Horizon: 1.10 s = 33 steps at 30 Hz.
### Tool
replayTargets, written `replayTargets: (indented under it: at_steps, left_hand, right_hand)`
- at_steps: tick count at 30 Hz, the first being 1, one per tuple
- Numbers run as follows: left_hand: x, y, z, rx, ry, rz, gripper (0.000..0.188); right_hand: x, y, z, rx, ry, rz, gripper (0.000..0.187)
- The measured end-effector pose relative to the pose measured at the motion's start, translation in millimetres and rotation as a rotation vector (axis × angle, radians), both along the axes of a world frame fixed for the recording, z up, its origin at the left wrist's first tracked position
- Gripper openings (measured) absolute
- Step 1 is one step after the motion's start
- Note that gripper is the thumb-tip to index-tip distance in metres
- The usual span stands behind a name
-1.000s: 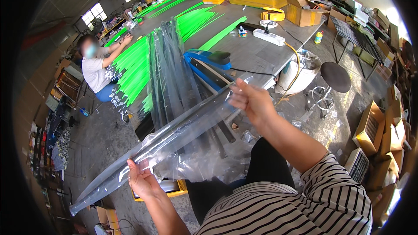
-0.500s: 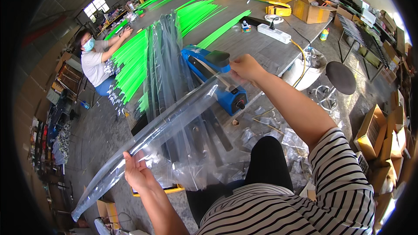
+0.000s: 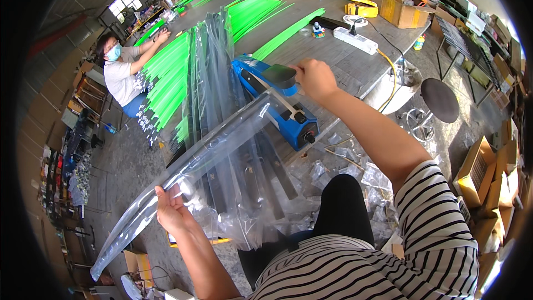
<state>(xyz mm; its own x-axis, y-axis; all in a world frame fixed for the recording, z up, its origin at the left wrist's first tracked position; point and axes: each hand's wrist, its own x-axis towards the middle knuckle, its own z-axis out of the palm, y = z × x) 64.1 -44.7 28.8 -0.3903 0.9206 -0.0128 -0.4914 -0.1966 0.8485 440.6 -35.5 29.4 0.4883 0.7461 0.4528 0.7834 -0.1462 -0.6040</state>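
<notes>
A long clear plastic sleeve point(image 3: 166, 175) runs slantwise from the lower left up to a blue hand sealer point(image 3: 297, 128) with a black-topped arm. My left hand point(image 3: 173, 211) pinches the sleeve along its lower half, thumb on top. The sleeve's upper end lies at the sealer, below its arm. My right hand point(image 3: 317, 82) is closed beside the arm's black end point(image 3: 280, 75); what its fingers hold, if anything, is hidden. Beneath the sleeve, a heap of more clear sleeves point(image 3: 211, 86), some with dark strips inside, hangs over the table edge.
Bundles of bright green strips point(image 3: 166, 80) cover the table's left side, where a masked co-worker point(image 3: 119, 75) sits. Farther right are a white power strip point(image 3: 355, 40), a yellow tape measure point(image 3: 361, 8) and cardboard boxes point(image 3: 404, 8). A round stool point(image 3: 438, 99) and plastic scraps point(image 3: 372, 180) are nearby.
My right hand has come away from the sleeve's upper end and risen slightly beside the sealer's black end, its fingers more curled. My left hand keeps its pinch, shifted slightly left and up.
</notes>
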Motion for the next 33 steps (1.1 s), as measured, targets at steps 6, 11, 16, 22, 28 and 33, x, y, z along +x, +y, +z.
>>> replayTargets:
  at_steps: [6, 11, 16, 22, 28, 33]
  left_hand:
    - [-6, 12, -8, 0.023, 0.008, -0.05, 0.025]
    - [-8, 18, -8, -0.013, -0.012, -0.023, 0.024]
    - [-12, 26, -14, -0.029, -0.04, -0.028, 0.025]
    - [-9, 28, -13, -0.063, -0.009, -0.027, 0.019]
    - [-8, 29, -13, -0.038, -0.015, -0.027, 0.024]
    - [-5, 28, -11, -0.034, -0.011, -0.038, 0.024]
  right_hand:
    - [-5, -37, 26, 0.331, -0.266, 0.06, 0.011]
    - [-29, -65, 46, 0.45, -0.464, 0.232, 0.029]
    - [-28, -74, 44, 0.44, -0.582, 0.3, 0.04]
    - [-26, -81, 38, 0.415, -0.571, 0.335, 0.034]
    - [-26, -81, 30, 0.423, -0.575, 0.348, 0.031]
    - [-26, -79, 12, 0.412, -0.586, 0.409, 0.023]
